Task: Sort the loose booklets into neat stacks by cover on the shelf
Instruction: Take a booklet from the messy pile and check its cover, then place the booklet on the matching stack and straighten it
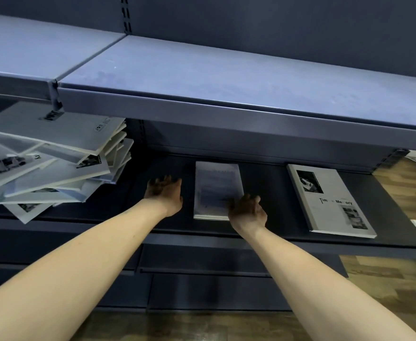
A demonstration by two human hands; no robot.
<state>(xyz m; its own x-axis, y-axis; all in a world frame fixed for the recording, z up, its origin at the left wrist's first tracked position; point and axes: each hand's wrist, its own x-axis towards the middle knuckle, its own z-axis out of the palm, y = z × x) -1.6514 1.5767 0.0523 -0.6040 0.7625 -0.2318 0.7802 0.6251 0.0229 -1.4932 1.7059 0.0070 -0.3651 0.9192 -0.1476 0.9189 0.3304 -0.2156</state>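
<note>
On the dark lower shelf [275,200], under the grey upper shelf [226,77], both my bare forearms reach in. My left hand [163,193] hovers at about ten o'clock from the frame's middle, fingers loosely spread and holding nothing, just beside the pale booklet [216,190] without touching it. My right hand [247,212] rests at that booklet's near right corner, at its five o'clock, fingers relaxed and slightly bent; whether they press the cover or merely brush it I cannot tell, since the hand sits in shadow. That booklet lies flat, near the shelf's middle. Well apart at three o'clock lies a second booklet with a photo cover [330,200], flat and slightly askew. Over at nine o'clock, a messy heap of loose booklets [54,166] leans, overlapping at odd angles. Wooden floor [404,198] shows beyond the shelf's right end.
</note>
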